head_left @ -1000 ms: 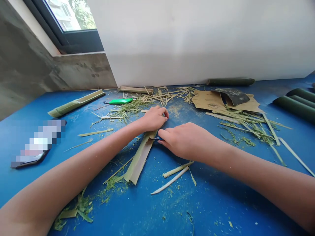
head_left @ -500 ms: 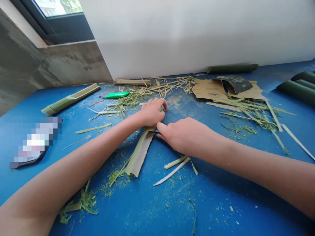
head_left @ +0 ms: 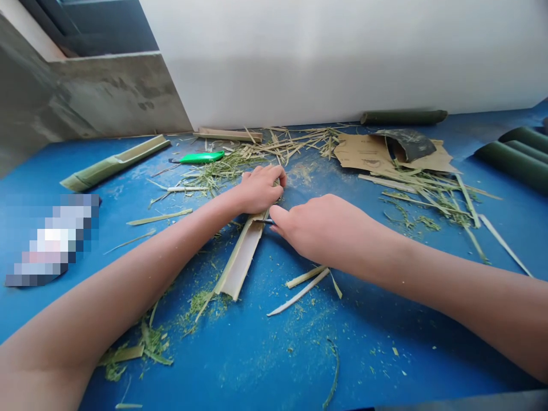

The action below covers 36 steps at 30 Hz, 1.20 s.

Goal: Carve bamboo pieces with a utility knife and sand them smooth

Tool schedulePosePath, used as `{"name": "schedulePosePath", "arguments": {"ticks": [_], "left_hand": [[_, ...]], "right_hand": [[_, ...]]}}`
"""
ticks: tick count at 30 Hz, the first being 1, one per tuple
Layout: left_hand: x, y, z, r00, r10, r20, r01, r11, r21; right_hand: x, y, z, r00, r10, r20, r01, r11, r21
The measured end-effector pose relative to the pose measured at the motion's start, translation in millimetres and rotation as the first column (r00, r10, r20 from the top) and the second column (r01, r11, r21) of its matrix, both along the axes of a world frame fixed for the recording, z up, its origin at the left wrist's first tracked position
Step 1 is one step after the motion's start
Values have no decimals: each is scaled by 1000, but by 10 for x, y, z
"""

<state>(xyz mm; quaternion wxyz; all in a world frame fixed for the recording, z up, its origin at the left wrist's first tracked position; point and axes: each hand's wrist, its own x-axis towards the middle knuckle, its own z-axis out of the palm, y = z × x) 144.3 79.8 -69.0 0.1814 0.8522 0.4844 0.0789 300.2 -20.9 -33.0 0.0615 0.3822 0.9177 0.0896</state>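
Note:
A split bamboo piece (head_left: 243,260), pale inside with raised edges, lies on the blue tabletop (head_left: 274,365) and points toward me. My left hand (head_left: 262,189) is closed over its far end and hides that part. From my right hand (head_left: 321,228), closed in a fist, sticks the thin dark blade of a knife (head_left: 264,221); its handle is hidden in the fingers. The blade lies across the bamboo just on the near side of my left hand, touching its edge. A thin sliver stands away along the bamboo's left side.
A green utility knife (head_left: 201,157) lies beyond my left arm, near a half-cut bamboo tube (head_left: 117,162). Cardboard (head_left: 359,153) with a curved dark piece (head_left: 409,145) is at the back right. Shavings (head_left: 440,200) are scattered about. Dark green tubes (head_left: 514,162) lie far right.
The view has shifted slightly. The bamboo has tilted so that its hollow inside shows more, and the sliver at its left edge now stands apart. Both hands keep their grip.

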Motion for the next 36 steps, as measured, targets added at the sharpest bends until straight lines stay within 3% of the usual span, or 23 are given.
{"name": "schedulePosePath", "arguments": {"ticks": [7, 10, 12, 15, 17, 24, 36], "left_hand": [[-101, 14, 39, 997, -74, -25, 74, 997, -27], [-190, -18, 94, 994, -20, -110, 26, 998, 56], [-243, -44, 142, 984, 9, -176, -1, 999, 43], [-282, -75, 203, 976, -90, -196, 77, 994, -73], [-276, -90, 221, 975, -127, -180, 116, 991, -72], [-236, -117, 205, 974, -77, -212, 74, 997, -19], [-229, -95, 143, 969, -39, -244, 43, 999, 10]], "right_hand": [[-36, 2, 57, 999, 4, 39, -5, 1000, 13], [-38, 7, 34, 999, -2, 33, 1, 1000, 26], [-34, 11, 17, 1000, -2, 22, 1, 999, 33], [-22, 12, 4, 1000, 9, 20, -11, 999, 51], [-21, 5, 13, 1000, 14, 26, -15, 998, 60], [-83, -46, 105, 995, -25, 100, 24, 1000, 12], [-118, 31, -35, 999, -51, 14, 51, 998, -41]]}}
